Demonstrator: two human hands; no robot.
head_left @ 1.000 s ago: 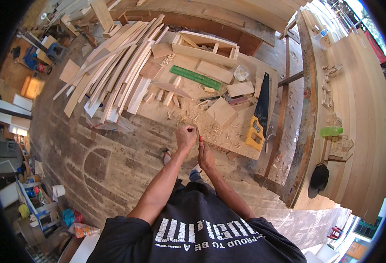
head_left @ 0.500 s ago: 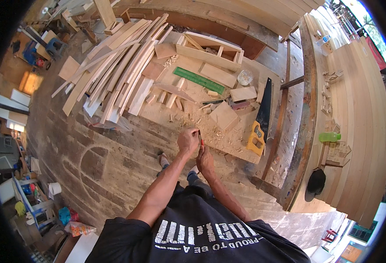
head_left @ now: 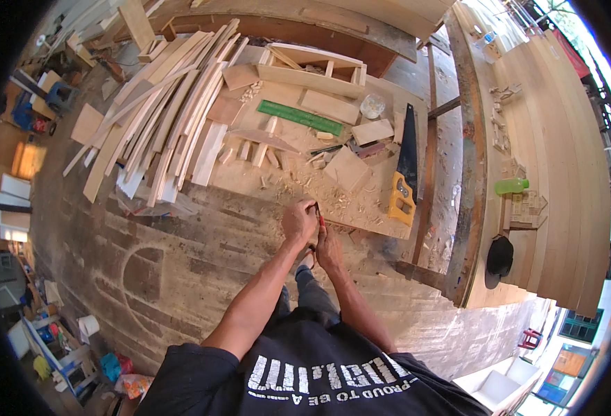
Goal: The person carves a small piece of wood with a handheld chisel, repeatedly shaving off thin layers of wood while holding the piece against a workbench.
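My left hand (head_left: 300,223) and my right hand (head_left: 330,248) are close together in front of my body, above the near edge of a low plywood board (head_left: 250,182). The fingers of my right hand are wrapped round a slim red-handled tool (head_left: 322,225) with a dark narrow end pointing away from me. My left hand is closed at that dark end. What its fingertips pinch is too small to make out. Wood shavings (head_left: 343,202) lie scattered on the board just beyond my hands, around a square wood piece (head_left: 347,170).
A yellow-handled saw (head_left: 404,197) lies on the board's right side. Farther off are a green ruler (head_left: 298,118), a clear container (head_left: 372,106) and an open wooden frame (head_left: 312,76). Long strips (head_left: 170,104) are piled left. A workbench (head_left: 555,173) with a green bottle (head_left: 512,186) stands right.
The surroundings have shifted left and slightly up in the picture. Both hands stay together round the red-handled tool. One foot shows clearly now, where two showed before.
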